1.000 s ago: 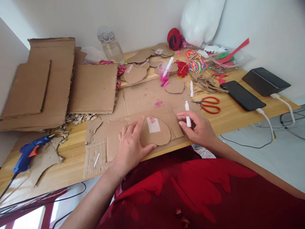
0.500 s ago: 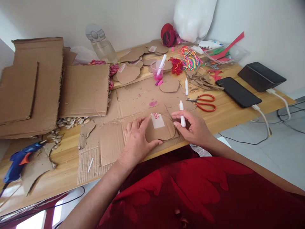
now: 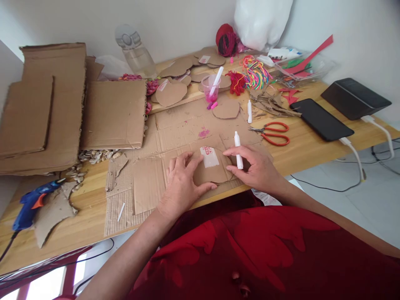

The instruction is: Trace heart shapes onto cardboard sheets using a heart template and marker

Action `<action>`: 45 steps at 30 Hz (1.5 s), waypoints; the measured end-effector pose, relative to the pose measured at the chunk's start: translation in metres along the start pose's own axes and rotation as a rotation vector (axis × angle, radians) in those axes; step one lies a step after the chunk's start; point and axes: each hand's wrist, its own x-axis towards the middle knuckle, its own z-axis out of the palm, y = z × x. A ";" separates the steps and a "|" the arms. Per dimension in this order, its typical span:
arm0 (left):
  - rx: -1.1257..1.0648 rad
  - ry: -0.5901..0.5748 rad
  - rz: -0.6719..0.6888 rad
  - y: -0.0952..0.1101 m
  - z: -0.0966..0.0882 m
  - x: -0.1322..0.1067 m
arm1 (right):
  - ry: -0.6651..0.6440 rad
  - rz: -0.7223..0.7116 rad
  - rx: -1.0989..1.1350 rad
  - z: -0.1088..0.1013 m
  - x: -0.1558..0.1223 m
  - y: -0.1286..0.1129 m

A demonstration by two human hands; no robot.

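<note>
A rounded cardboard cutout with a strip of printed tape lies on a larger cardboard piece near the table's front edge. My left hand rests at its left side, thumb and fingers spread over the edge. On the right side, my right hand holds a white marker upright between thumb and fingers, and its fingertips meet the cutout's right edge. Behind the hands lie another cardboard cutout, a second white marker and orange-handled scissors. A plastic cup with pink liquid holds a white stick-like pen.
Stacked cardboard sheets and a blue glue gun are at the left. A clear bottle, yarn and colourful cords stand at the back. A phone and a black device with cables lie right.
The view has shifted slightly, so the table's contents sit a little farther right. Both hands keep their places around the cutout, and the marker in my right hand stands a little more upright.
</note>
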 end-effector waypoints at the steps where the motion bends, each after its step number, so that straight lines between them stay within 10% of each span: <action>1: 0.007 0.009 0.017 -0.001 0.000 0.000 | -0.006 0.001 0.005 0.000 0.000 0.000; 19: 0.074 -0.041 0.183 -0.002 -0.008 0.006 | -0.106 0.101 0.159 -0.008 0.007 0.006; 45: 0.122 -0.028 0.226 -0.007 -0.011 0.007 | 0.108 0.195 0.245 -0.008 0.002 0.000</action>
